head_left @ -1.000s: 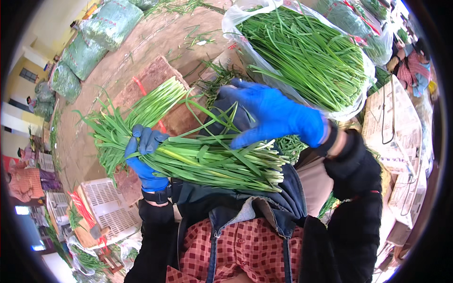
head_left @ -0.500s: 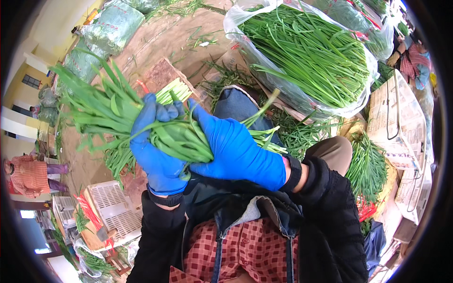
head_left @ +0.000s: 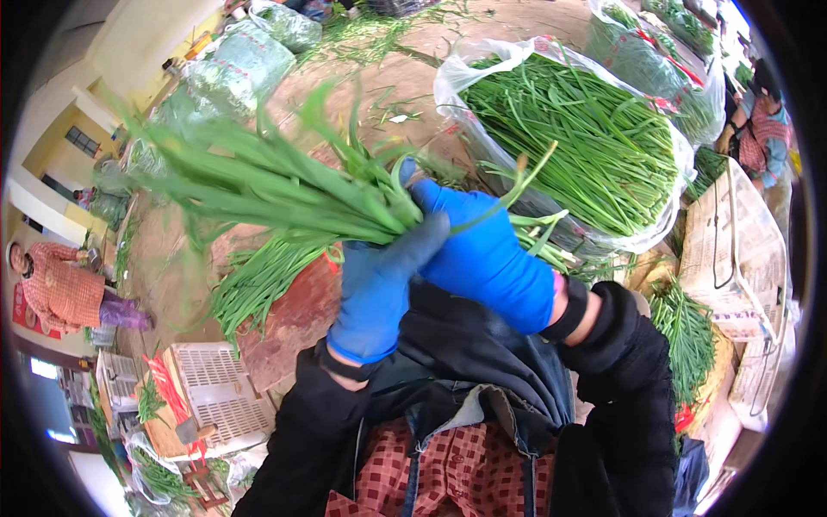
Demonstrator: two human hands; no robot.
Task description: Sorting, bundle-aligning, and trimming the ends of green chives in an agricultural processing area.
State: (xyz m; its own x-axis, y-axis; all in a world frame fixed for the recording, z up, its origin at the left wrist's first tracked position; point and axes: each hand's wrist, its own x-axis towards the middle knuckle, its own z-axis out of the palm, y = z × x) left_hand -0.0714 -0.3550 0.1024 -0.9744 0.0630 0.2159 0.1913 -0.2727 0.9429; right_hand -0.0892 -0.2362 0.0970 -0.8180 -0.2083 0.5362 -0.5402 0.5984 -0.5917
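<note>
A bunch of garlic chives (head_left: 284, 185) is held up in front of me, its leaves fanning out blurred to the left. My right hand (head_left: 487, 254), in a blue glove, is wrapped round the stems; their pale ends stick out on its right side. Close against it, my left hand (head_left: 375, 289), also blue-gloved, grips the bunch from the near side, its thumb pointing to the right hand and its other fingers mostly hidden. Below the leaves, another pile of chives (head_left: 263, 289) lies on a reddish-brown board (head_left: 301, 319).
A big clear plastic bag (head_left: 676, 202) full of chives stands ahead to the right. White plastic crates (head_left: 719, 246) are at the right; another crate (head_left: 211, 392) sits lower left with red ties (head_left: 164, 388) beside it. People are at the left (head_left: 60, 284) and far right.
Both hands and the bunch have moved right. The left hand has shifted from round the leaves to beside the right hand, and the leaves now spread farther. The view has shifted somewhat.
</note>
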